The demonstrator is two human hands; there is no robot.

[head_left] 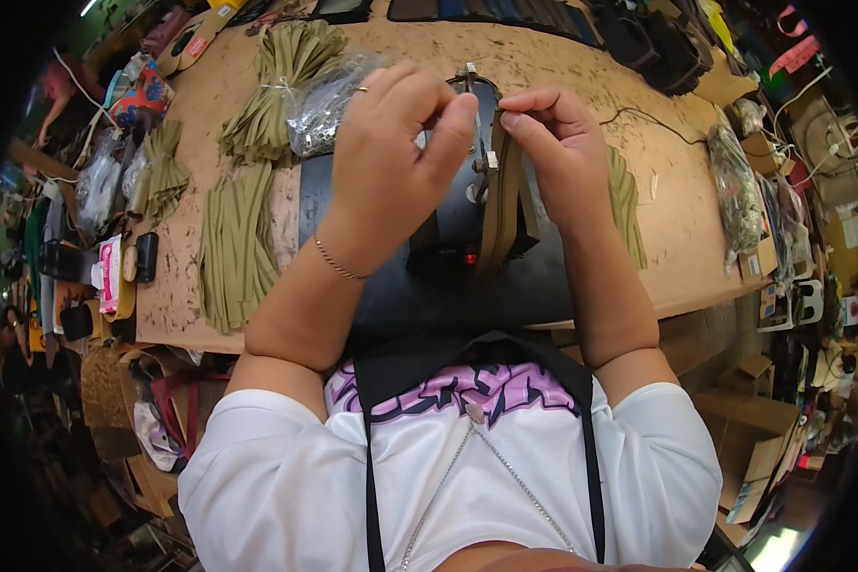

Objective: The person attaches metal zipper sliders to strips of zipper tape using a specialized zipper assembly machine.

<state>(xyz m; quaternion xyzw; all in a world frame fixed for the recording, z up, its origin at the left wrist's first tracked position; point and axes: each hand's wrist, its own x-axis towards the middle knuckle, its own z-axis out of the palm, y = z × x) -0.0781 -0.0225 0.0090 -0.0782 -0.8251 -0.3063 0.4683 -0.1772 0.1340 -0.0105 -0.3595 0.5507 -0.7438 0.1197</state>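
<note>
My R hand (567,153) has its grip pinching the top end of an olive zipper tape (505,205), which runs along the R side of the blk machine (453,219) on the surface (682,229). L hand (391,143) is up nr it, fingers curled; can't tell if that grip holds anything.

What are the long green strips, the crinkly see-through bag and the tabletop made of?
Green strips: probably cloth tape, matte, lying in soft bends. See-through bag: thin plastic, likely, glossy, its crinkles catching light. Tabletop: maybe wood or board, dull tan with dark scuffs.
</note>
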